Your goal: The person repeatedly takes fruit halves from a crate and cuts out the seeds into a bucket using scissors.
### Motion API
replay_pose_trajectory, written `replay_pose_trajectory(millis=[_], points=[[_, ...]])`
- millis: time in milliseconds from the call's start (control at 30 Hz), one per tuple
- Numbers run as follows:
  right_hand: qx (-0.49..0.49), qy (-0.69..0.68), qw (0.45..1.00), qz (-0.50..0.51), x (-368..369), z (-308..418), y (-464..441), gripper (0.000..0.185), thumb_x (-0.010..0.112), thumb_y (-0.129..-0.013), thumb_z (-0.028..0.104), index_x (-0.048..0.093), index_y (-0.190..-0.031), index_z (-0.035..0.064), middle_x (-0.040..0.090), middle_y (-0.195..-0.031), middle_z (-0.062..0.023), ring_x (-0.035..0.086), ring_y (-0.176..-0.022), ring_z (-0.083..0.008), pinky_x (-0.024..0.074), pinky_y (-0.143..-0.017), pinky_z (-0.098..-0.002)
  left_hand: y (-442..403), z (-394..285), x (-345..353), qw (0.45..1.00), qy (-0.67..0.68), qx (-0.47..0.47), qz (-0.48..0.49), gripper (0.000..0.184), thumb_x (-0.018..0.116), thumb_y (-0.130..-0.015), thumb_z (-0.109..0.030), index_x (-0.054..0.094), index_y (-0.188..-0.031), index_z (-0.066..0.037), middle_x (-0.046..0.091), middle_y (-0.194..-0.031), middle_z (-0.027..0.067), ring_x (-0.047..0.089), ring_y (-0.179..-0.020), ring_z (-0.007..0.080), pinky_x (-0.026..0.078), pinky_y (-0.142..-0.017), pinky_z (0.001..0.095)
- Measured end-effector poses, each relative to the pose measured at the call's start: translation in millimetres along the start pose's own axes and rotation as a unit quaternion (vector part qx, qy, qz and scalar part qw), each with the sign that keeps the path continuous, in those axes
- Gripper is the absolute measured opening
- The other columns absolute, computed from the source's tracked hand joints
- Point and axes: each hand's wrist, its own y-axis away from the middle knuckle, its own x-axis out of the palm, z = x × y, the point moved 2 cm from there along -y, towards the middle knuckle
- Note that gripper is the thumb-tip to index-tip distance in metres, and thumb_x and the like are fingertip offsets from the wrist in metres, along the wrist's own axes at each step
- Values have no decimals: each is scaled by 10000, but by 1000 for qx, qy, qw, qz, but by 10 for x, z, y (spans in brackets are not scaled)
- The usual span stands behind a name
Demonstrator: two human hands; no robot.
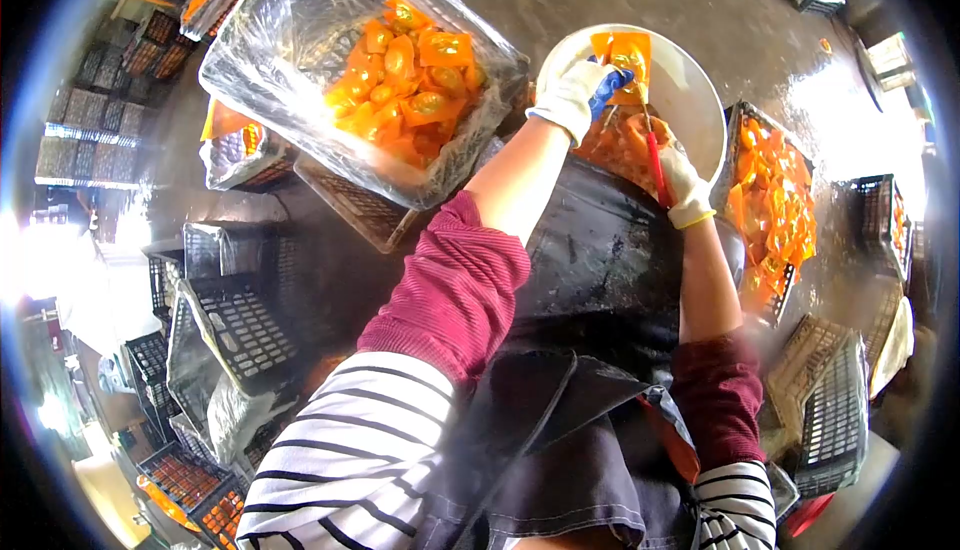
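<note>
My left hand (580, 95), in a white glove with blue on the fingers, pinches an orange plastic packet (628, 53) with a gold label by its lower edge. In my right hand (685, 188), also gloved in white, are red-handled scissors (657, 168); their thin metal end points up at the packet's lower part. Both hands are over a round white bucket (708, 100). Torn-looking orange plastic pieces (625, 145) lie inside it, partly hidden by my hands.
Left of the bucket, a crate lined with clear plastic (270, 60) holds plump orange packets (410, 80). On the right stands a crate heaped with flat orange wrappers (770, 200). Black crates (240, 330) are stacked at the left, with more (835, 410) at the lower right. A black covering (600, 250) spans my lap.
</note>
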Motion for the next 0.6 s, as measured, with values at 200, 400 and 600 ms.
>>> replay_pose_trajectory(millis=[200,400,600], points=[[-6,165,985,-58,-90,-164,-102,347,647,-868,323,596,-1069,45,633,-938,-87,568,-862,-178,460,-755,-330,-154,129,0,991,125,9,47,334,642,-790,-16,577,-1099,-125,636,-943,63,636,-784,218,532,-614,335],[-64,259,963,-41,-119,-253,-192,455,567,-868,449,624,-1075,48,663,-961,-174,622,-929,-299,464,-790,-392,-44,24,-33,995,91,-22,42,416,668,-811,-57,501,-1186,-122,614,-1047,93,627,-952,278,577,-774,413],[37,305,951,-45,0,4,-25,562,553,-836,550,622,-1108,64,657,-1009,-189,617,-942,-325,463,-787,-400,45,-62,53,986,140,-67,55,283,578,-847,-29,521,-1125,-24,610,-1019,128,603,-984,299,534,-891,447]])
